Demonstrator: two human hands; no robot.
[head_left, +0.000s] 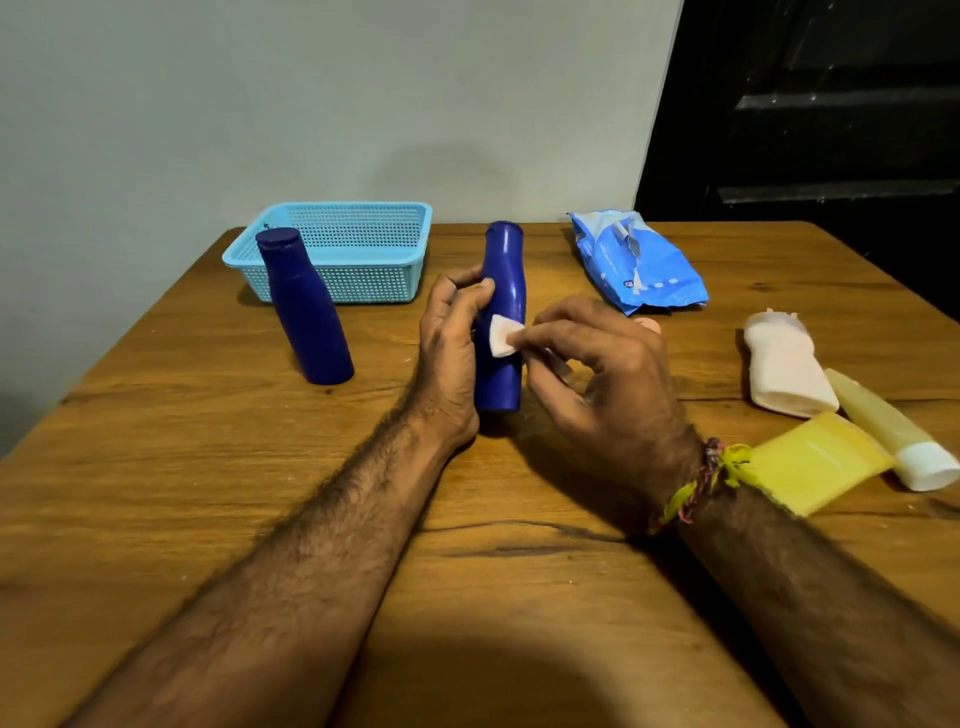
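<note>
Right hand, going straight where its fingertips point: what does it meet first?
The blue bottle that the left hand grips; the white pad pinched by the right hand seems to touch it.

The left hand (449, 353) holds an upright blue bottle (503, 291) while the right hand (597, 374) presses a white pad (503, 336) to it.

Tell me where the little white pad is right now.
In the head view, at centre, the white pad is pinched by the right hand against the blue bottle that the left hand grips upright.
</note>
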